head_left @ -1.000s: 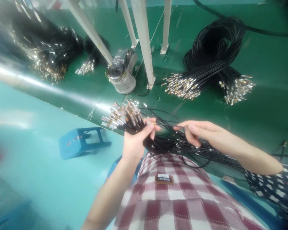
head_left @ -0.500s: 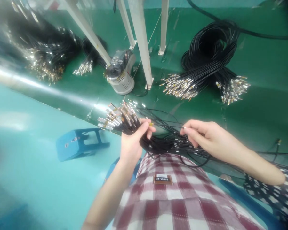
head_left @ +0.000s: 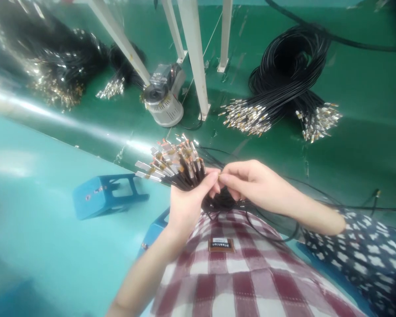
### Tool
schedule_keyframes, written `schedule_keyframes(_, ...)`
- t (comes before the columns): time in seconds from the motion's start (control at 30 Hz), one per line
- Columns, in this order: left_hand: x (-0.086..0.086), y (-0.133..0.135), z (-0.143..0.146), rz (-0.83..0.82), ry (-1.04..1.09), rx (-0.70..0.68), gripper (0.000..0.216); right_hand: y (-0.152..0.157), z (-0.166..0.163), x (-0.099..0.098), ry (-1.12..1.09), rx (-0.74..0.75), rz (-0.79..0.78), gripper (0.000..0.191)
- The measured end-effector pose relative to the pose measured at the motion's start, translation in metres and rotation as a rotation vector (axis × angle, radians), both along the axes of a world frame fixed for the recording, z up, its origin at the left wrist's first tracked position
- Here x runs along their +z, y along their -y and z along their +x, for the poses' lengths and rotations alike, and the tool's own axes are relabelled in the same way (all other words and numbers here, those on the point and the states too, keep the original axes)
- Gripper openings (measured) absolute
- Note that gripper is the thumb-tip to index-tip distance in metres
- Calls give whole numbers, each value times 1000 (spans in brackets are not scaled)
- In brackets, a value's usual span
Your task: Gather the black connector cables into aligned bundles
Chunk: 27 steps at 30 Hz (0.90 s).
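A thick bundle of black cables (head_left: 182, 181) with silver and yellowish connector ends fans out to the left of my left hand (head_left: 192, 200), which is wrapped round it just behind the ends. My right hand (head_left: 251, 180) pinches at the left thumb and fingertips, right beside the bundle. Something thin, looking like a cable end, sits in that pinch, though the fingers cover most of it. More black cable hangs below both hands, over the checked apron (head_left: 237, 268).
On the green table lie a coiled cable bundle (head_left: 293, 66) at right and blurred bundles (head_left: 59, 66) at left. A grey round machine (head_left: 163, 103) stands by white posts (head_left: 194, 57). A blue stool (head_left: 89, 198) is on the floor at left.
My right hand has moved left, from out along a single cable to my left fingertips, where the hands now meet. My left hand still grips the bundle.
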State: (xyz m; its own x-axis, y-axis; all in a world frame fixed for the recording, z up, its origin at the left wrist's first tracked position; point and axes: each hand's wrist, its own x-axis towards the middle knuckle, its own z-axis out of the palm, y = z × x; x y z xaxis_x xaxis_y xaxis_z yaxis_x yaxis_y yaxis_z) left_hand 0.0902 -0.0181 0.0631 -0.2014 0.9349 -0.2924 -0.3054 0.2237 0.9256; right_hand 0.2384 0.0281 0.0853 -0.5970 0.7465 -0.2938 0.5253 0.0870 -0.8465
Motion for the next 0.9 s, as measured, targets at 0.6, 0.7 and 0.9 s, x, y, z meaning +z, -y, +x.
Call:
schedule_keyframes(0.6, 1, -2, -6, -19, 102, 25, 6, 1, 7, -2, -64, -69, 80, 26)
schedule_keyframes(0.7, 0, -1, -5, 3, 78, 31, 5, 3, 5, -1, -1, -78, 162, 24)
schedule_keyframes(0.9, 0, 0, -4, 8, 55, 30, 5, 5, 3, -6, -75, -85, 43, 31)
